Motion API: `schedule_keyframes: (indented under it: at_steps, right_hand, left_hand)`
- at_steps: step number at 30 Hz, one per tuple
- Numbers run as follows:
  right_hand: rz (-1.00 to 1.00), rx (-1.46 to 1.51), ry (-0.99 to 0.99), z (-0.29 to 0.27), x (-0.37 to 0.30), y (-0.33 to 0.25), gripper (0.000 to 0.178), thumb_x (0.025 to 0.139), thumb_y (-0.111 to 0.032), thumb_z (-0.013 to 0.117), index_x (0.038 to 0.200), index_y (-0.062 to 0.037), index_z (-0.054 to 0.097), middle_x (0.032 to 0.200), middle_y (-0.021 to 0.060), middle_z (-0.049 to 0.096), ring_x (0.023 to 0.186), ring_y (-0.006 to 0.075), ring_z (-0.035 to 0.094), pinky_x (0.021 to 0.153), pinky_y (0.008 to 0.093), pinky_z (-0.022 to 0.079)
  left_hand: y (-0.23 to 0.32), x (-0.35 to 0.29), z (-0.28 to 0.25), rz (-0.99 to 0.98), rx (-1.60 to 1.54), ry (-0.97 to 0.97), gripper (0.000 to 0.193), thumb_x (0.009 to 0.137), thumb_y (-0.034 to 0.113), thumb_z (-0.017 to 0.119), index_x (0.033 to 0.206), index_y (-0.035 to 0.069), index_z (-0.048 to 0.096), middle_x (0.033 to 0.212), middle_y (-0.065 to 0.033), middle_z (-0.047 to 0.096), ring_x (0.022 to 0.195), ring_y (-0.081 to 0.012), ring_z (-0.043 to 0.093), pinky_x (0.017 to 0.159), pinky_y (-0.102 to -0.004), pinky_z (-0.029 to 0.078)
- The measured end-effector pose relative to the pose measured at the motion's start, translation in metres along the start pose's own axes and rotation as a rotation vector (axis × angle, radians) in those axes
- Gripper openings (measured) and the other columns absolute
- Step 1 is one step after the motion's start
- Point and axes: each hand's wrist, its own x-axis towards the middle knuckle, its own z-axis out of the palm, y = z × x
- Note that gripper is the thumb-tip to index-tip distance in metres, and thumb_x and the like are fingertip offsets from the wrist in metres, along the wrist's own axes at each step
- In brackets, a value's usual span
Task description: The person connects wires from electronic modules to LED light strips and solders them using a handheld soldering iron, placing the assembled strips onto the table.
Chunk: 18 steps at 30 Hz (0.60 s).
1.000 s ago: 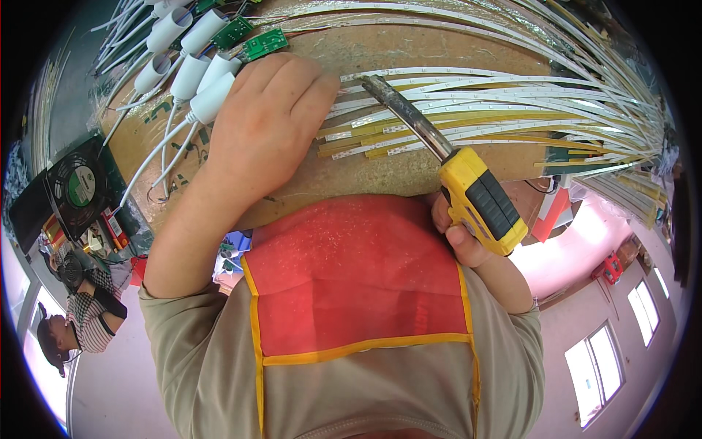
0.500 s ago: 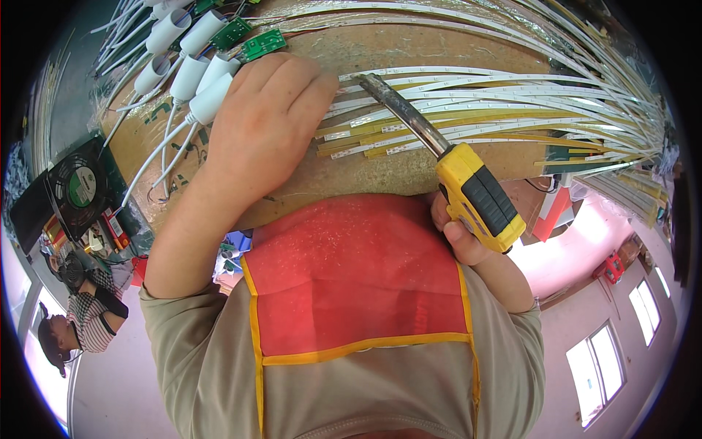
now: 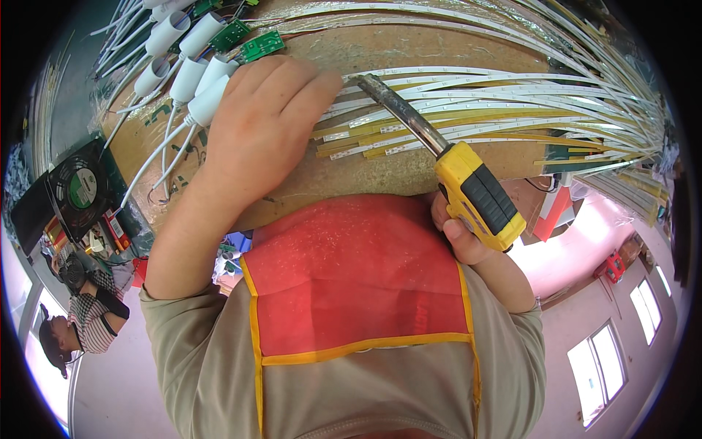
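Observation:
My left hand [image 3: 267, 128] is above the bench with its fingers curled and pressed together. What they pinch is hidden beneath the hand. White plastic tubes with cables [image 3: 208, 99] lie just left of it, and a green circuit board [image 3: 262, 45] with thin wires sits beyond the knuckles. In my right hand [image 3: 464, 234] is a yellow and black soldering iron [image 3: 479, 194], gripped by its handle. Its dark metal tip points up and left, close to the left fingertips. White LED strips [image 3: 453, 95] run under and beyond the iron toward the right.
More LED strips [image 3: 468, 20] cross the far side of the brown bench board [image 3: 395, 172]. A black fan [image 3: 77, 183] stands at the left, with small boxes [image 3: 115, 230] beside it. Another person [image 3: 91, 311] is at the far left.
The fingers of my left hand have shifted slightly to the right, toward the iron's tip. My right hand and the soldering iron have barely moved.

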Motion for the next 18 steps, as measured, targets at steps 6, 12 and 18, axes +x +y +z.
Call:
schedule_keyframes:
  at_steps: [6,12,18]
  right_hand:
    - [0.020,0.043,0.016,0.0008,0.0015,-0.0040,0.030,0.088,-0.022,0.070,0.107,-0.0007,0.059,0.081,0.0060,0.060,0.070,0.0207,0.058,0.064,0.0339,0.048]
    - [0.028,-0.026,0.000,-0.0001,0.0019,-0.0058,0.027,0.089,-0.024,0.070,0.101,-0.0024,0.060,0.081,0.0068,0.060,0.070,0.0228,0.059,0.065,0.0344,0.048]
    - [0.022,0.002,0.010,0.0009,0.0026,-0.0058,0.029,0.089,-0.025,0.070,0.103,-0.0013,0.059,0.081,0.0064,0.060,0.071,0.0217,0.059,0.066,0.0338,0.048]
  left_hand:
    - [0.0004,0.0003,0.0001,0.010,0.014,0.004,0.029,0.072,-0.002,0.070,0.099,0.009,0.070,0.096,-0.0045,0.066,0.093,-0.0269,0.066,0.082,-0.0373,0.053]
    - [-0.0001,0.0012,0.0009,0.005,0.031,-0.007,0.026,0.074,-0.001,0.070,0.098,0.009,0.070,0.096,-0.0045,0.066,0.093,-0.0261,0.066,0.081,-0.0369,0.053]
    - [-0.0003,0.0030,0.0013,0.003,0.030,-0.013,0.024,0.075,-0.001,0.068,0.097,0.009,0.068,0.095,-0.0049,0.066,0.092,-0.0266,0.065,0.083,-0.0381,0.053]
